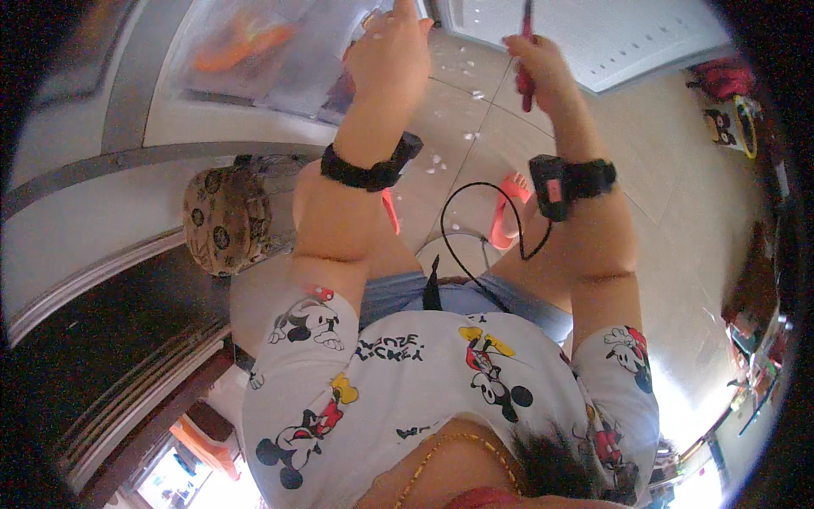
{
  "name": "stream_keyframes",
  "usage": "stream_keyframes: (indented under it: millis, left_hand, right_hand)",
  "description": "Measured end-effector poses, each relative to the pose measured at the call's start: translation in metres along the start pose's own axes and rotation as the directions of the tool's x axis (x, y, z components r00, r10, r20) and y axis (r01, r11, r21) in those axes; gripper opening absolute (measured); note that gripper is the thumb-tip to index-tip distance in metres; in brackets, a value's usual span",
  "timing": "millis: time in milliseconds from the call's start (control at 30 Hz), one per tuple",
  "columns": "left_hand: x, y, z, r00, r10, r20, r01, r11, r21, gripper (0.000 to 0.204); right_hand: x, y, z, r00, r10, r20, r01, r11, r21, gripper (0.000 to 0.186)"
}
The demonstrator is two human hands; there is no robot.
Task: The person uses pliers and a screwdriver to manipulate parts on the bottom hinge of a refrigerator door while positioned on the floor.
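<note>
My left hand (390, 55) reaches to the top of the view, beside the frosted inside of a white freezer-like compartment (229, 119). One finger is stretched out and the thumb stands apart; I see nothing in this hand, though the fingertips meet the picture's edge. In my right hand (547, 72) is a slim red-handled tool (526, 89), held upright in closed fingers. Its narrow dark shaft runs out of the top of the view, so its tip and exact kind are hidden. Behind it stands a white door panel (610, 38) with small holes.
White bits like ice (472, 136) are scattered over the tiled floor (449, 110). A patterned brown cloth-covered thing (225, 220) sits by the compartment at left. From the band on my right wrist a black cable (445, 212) loops over my lap. Assorted clutter (750, 314) lines the right side.
</note>
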State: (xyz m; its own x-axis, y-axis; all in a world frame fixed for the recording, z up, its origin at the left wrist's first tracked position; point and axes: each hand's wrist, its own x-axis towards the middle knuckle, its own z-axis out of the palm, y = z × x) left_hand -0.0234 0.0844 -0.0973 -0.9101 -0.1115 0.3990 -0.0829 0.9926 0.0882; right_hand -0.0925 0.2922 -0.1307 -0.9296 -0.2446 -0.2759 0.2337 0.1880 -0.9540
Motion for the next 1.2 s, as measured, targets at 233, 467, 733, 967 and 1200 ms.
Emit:
stream_keyframes:
  millis: [233, 467, 733, 967, 1200]
  left_hand:
    - [0.006, 0.032, -0.013, 0.998, -0.056, 0.005, 0.056, 0.997, -0.047, 0.046]
    - [0.021, 0.06, 0.051, 0.999, 0.007, -0.037, -0.015, 0.974, -0.224, 0.035]
    - [0.053, 0.049, 0.045, 0.971, -0.093, -0.222, 0.015, 0.944, -0.331, 0.038]
    - [0.065, 0.058, 0.02, 0.973, -0.041, -0.228, -0.044, 0.933, -0.358, 0.038]
    - [0.082, 0.028, -0.007, 0.929, -0.321, 0.186, 0.287, 0.303, -0.909, 0.034]
  right_hand:
    - [-0.014, 0.049, 0.087, 0.944, -0.323, 0.073, 0.292, 0.709, -0.642, 0.044]
    - [0.02, 0.12, 0.12, 0.7, -0.607, 0.375, 0.602, 0.221, -0.767, 0.049]
    - [-0.011, 0.058, 0.131, 0.887, -0.297, 0.353, 0.456, 0.452, -0.767, 0.036]
    - [-0.019, 0.036, 0.133, 0.922, -0.243, 0.301, 0.387, 0.596, -0.703, 0.043]
    - [0.006, 0.046, 0.133, 0.973, -0.072, 0.221, 0.193, 0.781, -0.595, 0.038]
